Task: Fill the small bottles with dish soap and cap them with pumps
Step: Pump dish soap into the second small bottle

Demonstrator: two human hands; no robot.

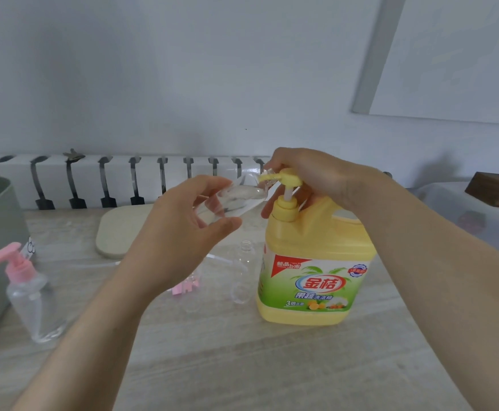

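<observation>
Clear plastic bottle [239, 197], we're holding it sideways in our left hand [180, 232], grip half-curled round it, and we're clamping our right hand [310, 173] grip over the yellow pump [289, 180].

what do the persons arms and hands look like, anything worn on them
The left forearm and right forearm are bare, with no sleeve in view. The left hand and right hand are bare too: no gloves, and no watch, bracelet or ring on the wrists or the fingers that show.
</observation>
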